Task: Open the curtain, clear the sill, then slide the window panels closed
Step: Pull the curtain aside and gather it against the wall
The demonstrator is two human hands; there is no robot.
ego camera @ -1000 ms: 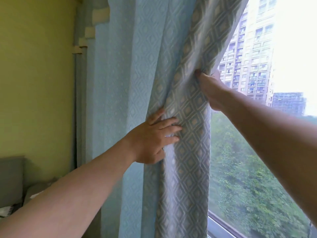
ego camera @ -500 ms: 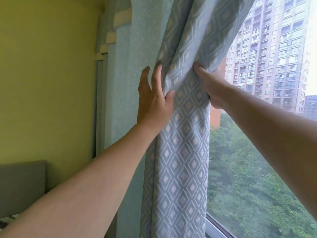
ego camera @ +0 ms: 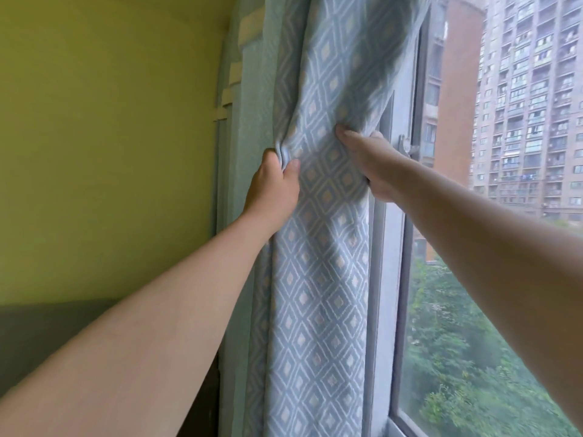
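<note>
The light blue curtain (ego camera: 321, 253) with a white diamond pattern hangs bunched against the left side of the window. My left hand (ego camera: 273, 190) pinches a fold on the bunch's left edge. My right hand (ego camera: 369, 162) grips its right edge, fingers wrapped behind the cloth. Just right of the curtain stands the grey window frame (ego camera: 386, 279) with a latch handle (ego camera: 407, 146). The glass panel (ego camera: 473, 357) shows trees outside. The sill lies below the view.
A yellow-green wall (ego camera: 110, 152) fills the left. A dark grey piece of furniture (ego camera: 47, 335) stands low against it. Tall apartment blocks (ego camera: 530, 105) rise beyond the glass.
Both hands have pushed the curtain further left, uncovering the window frame and latch. My left hand went from lying flat on the cloth to pinching a fold.
</note>
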